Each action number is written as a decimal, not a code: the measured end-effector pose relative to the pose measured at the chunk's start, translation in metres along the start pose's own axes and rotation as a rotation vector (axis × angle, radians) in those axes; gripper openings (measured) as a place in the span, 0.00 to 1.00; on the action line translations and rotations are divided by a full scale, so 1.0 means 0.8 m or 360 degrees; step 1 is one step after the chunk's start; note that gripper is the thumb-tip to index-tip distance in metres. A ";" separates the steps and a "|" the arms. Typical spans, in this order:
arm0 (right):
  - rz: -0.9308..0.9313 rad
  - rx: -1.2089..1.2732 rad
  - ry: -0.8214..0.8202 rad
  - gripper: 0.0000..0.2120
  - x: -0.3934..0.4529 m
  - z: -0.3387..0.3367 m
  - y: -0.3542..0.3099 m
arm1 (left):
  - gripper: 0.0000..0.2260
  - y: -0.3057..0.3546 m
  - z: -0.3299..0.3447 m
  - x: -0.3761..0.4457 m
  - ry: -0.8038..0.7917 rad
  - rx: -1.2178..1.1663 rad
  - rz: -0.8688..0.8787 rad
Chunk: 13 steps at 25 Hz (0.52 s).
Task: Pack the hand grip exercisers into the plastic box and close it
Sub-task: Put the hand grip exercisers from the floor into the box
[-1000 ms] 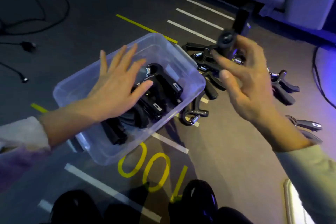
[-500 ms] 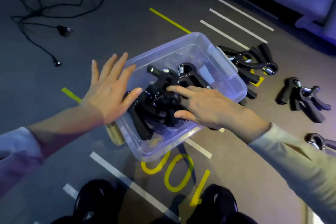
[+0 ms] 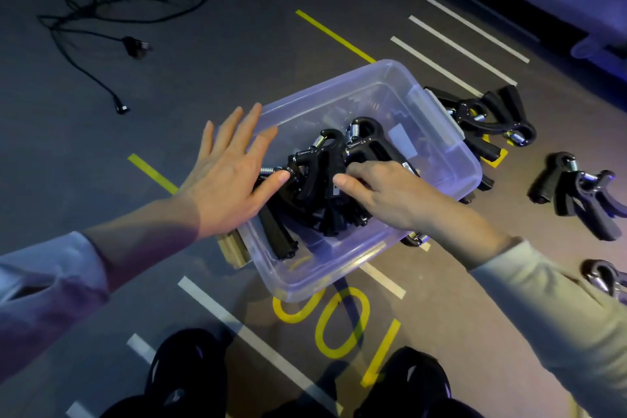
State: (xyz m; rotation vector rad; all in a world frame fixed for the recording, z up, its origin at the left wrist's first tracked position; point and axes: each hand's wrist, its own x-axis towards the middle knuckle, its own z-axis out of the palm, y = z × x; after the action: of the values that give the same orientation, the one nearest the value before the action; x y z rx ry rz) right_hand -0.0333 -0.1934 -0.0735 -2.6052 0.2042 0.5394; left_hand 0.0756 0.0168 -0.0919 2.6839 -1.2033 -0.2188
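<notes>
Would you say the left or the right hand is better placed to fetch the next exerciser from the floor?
Probably the right hand. The loose exercisers lie on the floor on its side of the plastic box, while the left hand rests flat on the opposite rim, steadying it.

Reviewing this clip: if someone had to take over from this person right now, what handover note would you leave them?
Left hand: open, fingers spread flat against the plastic box at its left rim.
Right hand: inside the box, fingers curled on the pile of packed exercisers.
Done: several exercisers lie in the box.
Left: exercisers beside the box, a pair further right and one at the frame edge remain on the floor. The box is open; no lid in view.
</notes>
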 end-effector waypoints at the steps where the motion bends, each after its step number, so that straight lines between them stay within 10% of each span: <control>1: 0.0031 0.0119 -0.0028 0.22 0.003 0.004 -0.002 | 0.36 0.001 -0.001 0.000 -0.0004 -0.0004 -0.0002; 8: 0.0139 0.0641 -0.0435 0.26 0.020 0.023 -0.013 | 0.37 0.005 -0.003 0.001 -0.0050 0.0020 -0.0016; 13: 0.0174 0.0977 -0.0178 0.20 0.018 0.015 -0.002 | 0.37 0.005 -0.004 0.001 -0.0069 0.0047 -0.0020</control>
State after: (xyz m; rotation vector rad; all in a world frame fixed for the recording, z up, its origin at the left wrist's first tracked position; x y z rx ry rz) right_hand -0.0240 -0.1874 -0.0882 -1.9721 0.4062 0.5534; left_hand 0.0734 0.0139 -0.0880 2.7265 -1.2114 -0.2642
